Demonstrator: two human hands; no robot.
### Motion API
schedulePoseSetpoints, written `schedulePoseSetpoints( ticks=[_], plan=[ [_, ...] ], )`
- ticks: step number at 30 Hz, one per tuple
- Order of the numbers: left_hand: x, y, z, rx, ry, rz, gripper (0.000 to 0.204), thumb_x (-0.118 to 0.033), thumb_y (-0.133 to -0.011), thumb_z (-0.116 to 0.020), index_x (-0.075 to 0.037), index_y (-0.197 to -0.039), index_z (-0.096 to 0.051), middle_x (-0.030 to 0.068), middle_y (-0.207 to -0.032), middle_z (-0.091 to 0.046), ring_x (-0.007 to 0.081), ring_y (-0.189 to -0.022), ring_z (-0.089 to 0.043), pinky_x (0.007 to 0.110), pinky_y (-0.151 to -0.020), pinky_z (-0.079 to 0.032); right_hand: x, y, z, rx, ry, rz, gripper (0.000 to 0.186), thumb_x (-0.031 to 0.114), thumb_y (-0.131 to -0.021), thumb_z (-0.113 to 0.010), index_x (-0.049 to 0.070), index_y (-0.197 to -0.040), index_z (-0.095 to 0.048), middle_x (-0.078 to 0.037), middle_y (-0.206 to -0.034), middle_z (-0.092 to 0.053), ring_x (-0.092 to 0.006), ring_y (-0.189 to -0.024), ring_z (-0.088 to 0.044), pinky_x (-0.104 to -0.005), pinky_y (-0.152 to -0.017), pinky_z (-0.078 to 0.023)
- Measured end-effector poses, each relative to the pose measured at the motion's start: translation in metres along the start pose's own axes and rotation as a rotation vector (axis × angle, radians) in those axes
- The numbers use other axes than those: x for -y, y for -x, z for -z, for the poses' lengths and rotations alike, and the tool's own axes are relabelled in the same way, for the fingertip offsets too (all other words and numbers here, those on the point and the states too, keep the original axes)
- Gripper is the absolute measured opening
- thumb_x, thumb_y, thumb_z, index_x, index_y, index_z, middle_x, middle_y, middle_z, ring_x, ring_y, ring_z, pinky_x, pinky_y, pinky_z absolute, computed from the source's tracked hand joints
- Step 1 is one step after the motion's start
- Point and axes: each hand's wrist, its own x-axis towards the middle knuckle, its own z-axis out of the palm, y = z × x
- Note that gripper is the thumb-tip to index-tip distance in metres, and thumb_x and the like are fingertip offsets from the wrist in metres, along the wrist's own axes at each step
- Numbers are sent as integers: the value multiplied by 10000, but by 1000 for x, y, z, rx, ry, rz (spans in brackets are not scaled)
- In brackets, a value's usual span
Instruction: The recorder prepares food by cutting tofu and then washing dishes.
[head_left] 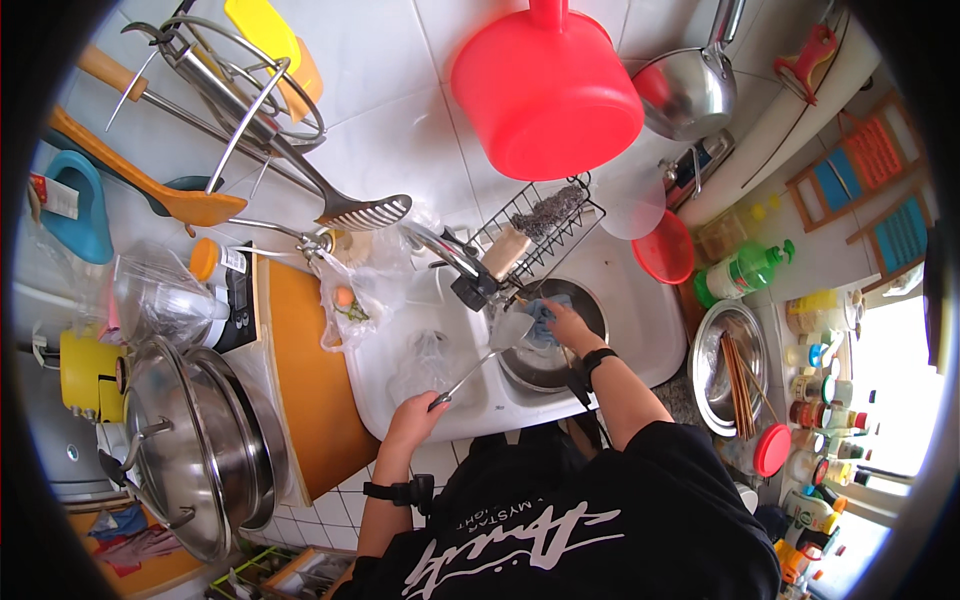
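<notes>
Left hand: the fingers of the left hand (412,415) are clamped on the dark-ended handle of a long utensil (470,374), which slants from the left basin across to the pan.
Right hand: the fingers of the right hand (573,327) press around a blue cloth (545,318), bunched up beside the utensil's broad head.
Round pan: this metal pan (532,370) stands in the right basin of the white sink (645,310); the cloth and the utensil's head are over its opening. Whether it holds water, I cannot tell.
Left basin: a crumpled clear plastic bag (428,365) lies inside.
Wire basket: the black basket (560,245) behind the pan holds a grey metal scrubber (550,213) and a beige block (506,253), side by side.
Produce bag: a translucent bag (375,268) between the sink and the orange counter (300,370) shows a round orange item (345,297) and some green inside.
Steel bowl: the wide bowl (703,400) to the right holds several brown sticks (738,385), leaning over its rim.
Green bottle: the pump bottle (735,275) stands near a red bowl (663,245); the bowl's contents are hidden.
</notes>
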Motion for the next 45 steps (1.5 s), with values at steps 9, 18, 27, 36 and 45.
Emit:
schedulePoseSetpoints(
  ticks=[9,18,27,36,45],
  plan=[
    [4,-3,-2,233,630,332,319,-323,-1129,-625,-21,-1113,-726,35,-781,-631,137,-588,-581,313,-540,-474,-15,-12,-34,312,222,-155,680,198,-988,-733,172,-1609,-457,-243,-1435,-653,-487,-1316,-638,-557,-1104,-548],
    [9,-15,-9,369,860,338,411,-368,-1191,-499,-3,-1208,-687,8,-778,-567,124,-601,-516,305,-557,-442,-23,0,-23,30,20,-171,502,135,-941,-738,125,-1434,-641,-237,-1399,-671,-462,-1289,-664,-530,-1085,-566],
    [-5,-10,0,377,1064,331,332,-317,-1174,-561,-25,-1323,-616,-10,-799,-523,86,-587,-450,265,-523,-382,-16,-7,-31,102,88,-278,399,249,-924,-811,119,-1297,-756,-227,-1260,-747,-408,-1222,-718,-503,-1045,-586],
    [-30,-25,-1,415,1116,302,232,-294,-1093,-718,-82,-1108,-624,-20,-803,-549,73,-587,-464,273,-529,-395,60,61,61,-182,-764,-159,257,197,-944,-850,79,-1164,-787,-89,-1050,-772,-212,-962,-730,-348,-874,-578],
    [-67,-67,-24,582,1309,267,129,-170,-1082,-694,-87,-1149,-621,-11,-842,-553,86,-616,-489,260,-525,-381,201,112,81,-207,-564,443,204,42,-949,-805,48,-1151,-781,-146,-1287,-734,-341,-1200,-691,-425,-1018,-558]
  ],
)
